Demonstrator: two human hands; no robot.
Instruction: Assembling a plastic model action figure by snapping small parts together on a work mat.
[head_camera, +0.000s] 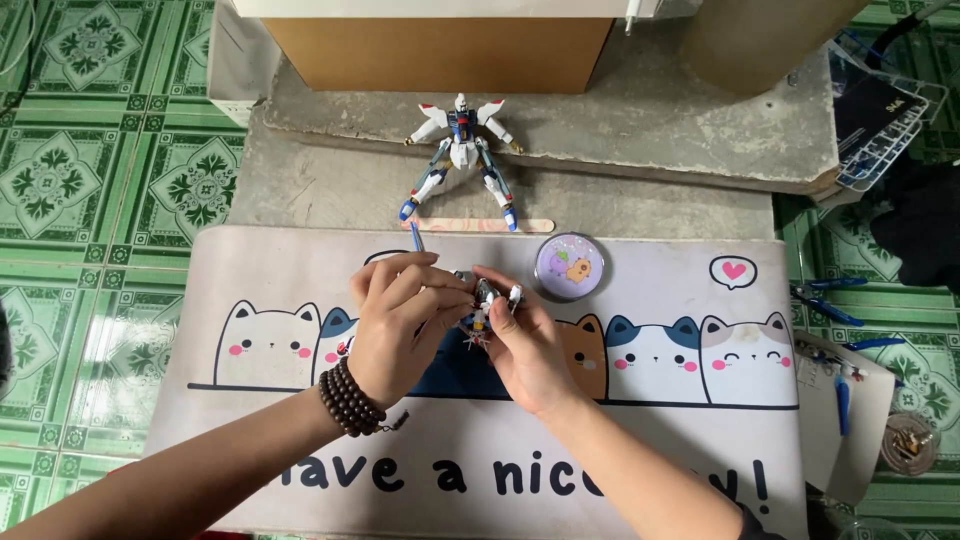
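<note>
Both my hands meet over the middle of a cat-patterned desk mat (660, 420). My right hand (528, 340) grips a small grey and white model part (487, 298) with red bits below it. My left hand (405, 320), with a dark bead bracelet at the wrist, pinches a thin blue-tipped stick (416, 238) and touches the same part. A finished white, blue and red robot model (462, 152) stands upright on the concrete slab just beyond the mat.
A round purple tin (570, 265) and a pale sanding stick (480, 225) lie at the mat's far edge. A cardboard box (440, 50) sits behind the model. Blue tools (830, 305), paper and plastic runner frames (885, 110) lie at the right on green tiles.
</note>
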